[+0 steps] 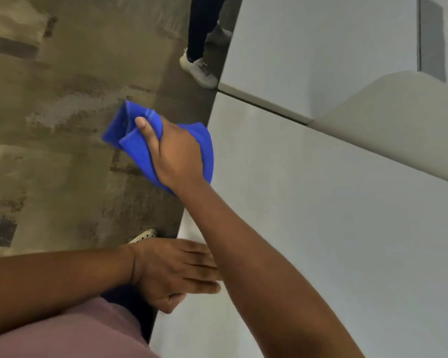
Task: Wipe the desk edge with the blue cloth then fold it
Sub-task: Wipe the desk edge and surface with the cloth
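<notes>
While the right hand (177, 153) is clenched around the bunched bright blue cloth (130, 140), it presses that cloth against the left edge of the pale grey flat-topped desk (321, 202). Loose folds of the cloth project past the edge, above the mottled brown concrete floor (62, 125). The thumb lies along the cloth's upper fold. The left hand (173, 272) is released, fingers extended and together, resting flat on the desk edge nearer the person, gripping nothing.
</notes>
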The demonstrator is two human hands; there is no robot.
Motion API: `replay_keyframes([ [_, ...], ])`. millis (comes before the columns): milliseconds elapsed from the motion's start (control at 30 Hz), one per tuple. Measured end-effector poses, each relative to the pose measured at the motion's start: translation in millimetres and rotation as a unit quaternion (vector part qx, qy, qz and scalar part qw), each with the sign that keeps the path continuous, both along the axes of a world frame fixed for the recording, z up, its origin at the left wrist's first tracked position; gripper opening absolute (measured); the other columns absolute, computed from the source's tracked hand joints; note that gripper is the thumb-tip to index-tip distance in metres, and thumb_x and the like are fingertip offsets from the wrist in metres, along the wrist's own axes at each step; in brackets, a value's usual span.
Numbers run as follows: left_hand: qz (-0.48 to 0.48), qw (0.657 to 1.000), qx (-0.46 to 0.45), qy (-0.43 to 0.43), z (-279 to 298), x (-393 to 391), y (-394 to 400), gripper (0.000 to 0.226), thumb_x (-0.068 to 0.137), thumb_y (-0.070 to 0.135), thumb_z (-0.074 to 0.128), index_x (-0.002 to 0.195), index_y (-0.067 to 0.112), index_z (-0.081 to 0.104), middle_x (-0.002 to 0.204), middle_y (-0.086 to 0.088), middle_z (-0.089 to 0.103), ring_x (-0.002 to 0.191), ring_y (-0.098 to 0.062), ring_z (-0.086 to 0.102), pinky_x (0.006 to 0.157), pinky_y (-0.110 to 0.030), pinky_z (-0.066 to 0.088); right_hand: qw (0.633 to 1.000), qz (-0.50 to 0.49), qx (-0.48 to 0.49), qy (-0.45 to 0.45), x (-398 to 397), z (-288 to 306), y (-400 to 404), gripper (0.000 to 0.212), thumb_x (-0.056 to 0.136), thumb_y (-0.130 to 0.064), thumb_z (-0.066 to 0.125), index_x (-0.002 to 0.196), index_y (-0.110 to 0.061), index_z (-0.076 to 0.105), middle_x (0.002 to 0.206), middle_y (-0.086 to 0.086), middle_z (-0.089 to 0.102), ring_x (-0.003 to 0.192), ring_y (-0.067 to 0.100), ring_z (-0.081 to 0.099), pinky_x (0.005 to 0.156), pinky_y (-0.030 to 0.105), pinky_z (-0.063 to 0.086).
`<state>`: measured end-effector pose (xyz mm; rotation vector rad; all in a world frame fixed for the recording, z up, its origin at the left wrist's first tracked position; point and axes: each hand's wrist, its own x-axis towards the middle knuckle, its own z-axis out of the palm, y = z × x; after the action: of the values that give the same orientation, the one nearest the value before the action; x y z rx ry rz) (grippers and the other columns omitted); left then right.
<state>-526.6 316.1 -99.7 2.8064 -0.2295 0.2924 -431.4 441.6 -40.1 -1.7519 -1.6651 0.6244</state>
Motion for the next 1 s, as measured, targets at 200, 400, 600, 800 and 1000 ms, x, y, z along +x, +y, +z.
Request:
replay_keyframes([
  [200,-0.011,0.999,-0.008,0.03,-0.4,-1.1,2.3,0.072,0.084,0.027,0.052,0.155,0.012,0.053,0.168,-0.008,0.042,0.159,-0.027,0.03,0.131,-0.047,0.02,0.965,-0.229,0.049,0.114,69.7,52.6,-11.5,0.037,0.097,-0.064,0.047,0.075,-0.037,0.059,0.064,-0.018,0.063,0.068,-0.003,0.063,0.069,0.018,0.051],
  [400,-0.022,0.999,0.002,0.046,4.8,-1.1,2.8,0.07,0.087,0.031,0.052,0.155,0.013,0.053,0.168,-0.008,0.041,0.157,-0.027,0.034,0.131,-0.046,0.019,0.957,-0.273,0.095,0.003,187.6,49.9,-74.2,0.031,0.108,-0.058,0.04,0.092,-0.041,0.06,0.084,-0.023,0.067,0.08,-0.001,0.062,0.079,0.022,0.052],
  [600,-0.021,0.997,-0.023,0.065,16.7,-0.1,9.8,0.07,0.094,0.038,0.055,0.158,0.01,0.049,0.17,-0.009,0.037,0.16,-0.026,0.026,0.132,-0.044,0.013,0.946,-0.139,-0.14,-0.255,194.5,-18.4,-65.5,0.066,0.109,-0.058,0.033,0.168,-0.029,0.024,0.178,-0.003,0.021,0.166,0.026,0.011,0.135,0.054,0.006],
  [800,0.057,0.993,-0.056,0.089,29.2,16.0,41.0,0.07,0.096,0.044,0.048,0.154,0.006,0.054,0.166,-0.014,0.043,0.158,-0.028,0.032,0.13,-0.047,0.023,0.943,-0.078,-0.128,-0.296,165.6,-18.6,-16.1,0.073,0.105,-0.065,0.023,0.169,-0.03,0.018,0.179,-0.003,0.016,0.167,0.025,0.01,0.135,0.052,0.008],
  [1000,0.053,0.995,-0.058,0.066,26.5,19.6,43.6,0.075,0.083,0.037,0.052,0.148,0.0,0.06,0.162,-0.02,0.047,0.155,-0.031,0.039,0.127,-0.046,0.029,0.953,0.05,-0.066,-0.293,135.3,-16.5,38.8,0.062,0.109,-0.055,0.034,0.165,-0.029,0.033,0.172,0.0,0.036,0.16,0.023,0.032,0.134,0.047,0.016],
])
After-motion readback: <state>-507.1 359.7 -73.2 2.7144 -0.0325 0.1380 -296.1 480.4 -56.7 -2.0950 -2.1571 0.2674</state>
